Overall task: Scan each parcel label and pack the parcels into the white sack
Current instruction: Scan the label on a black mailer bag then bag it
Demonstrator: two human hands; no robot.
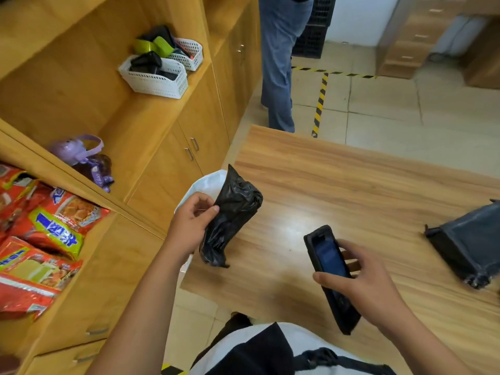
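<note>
L hand (190,224): thumb and fingers closed on a black plastic-wrapped parcel (230,220), held tilted above the table's left edge. R hand (365,288): gripping a black handheld scanner (331,277), screen up, over the wooden table (351,185). White sack (205,184): partly visible behind the L hand and parcel, beside the table's left edge. Second dark parcel (470,244): lying on the table at far right, well apart from both hands. Wooden shelving (130,131) at left w/ white baskets (155,77) and red snack packs (40,239).
</note>
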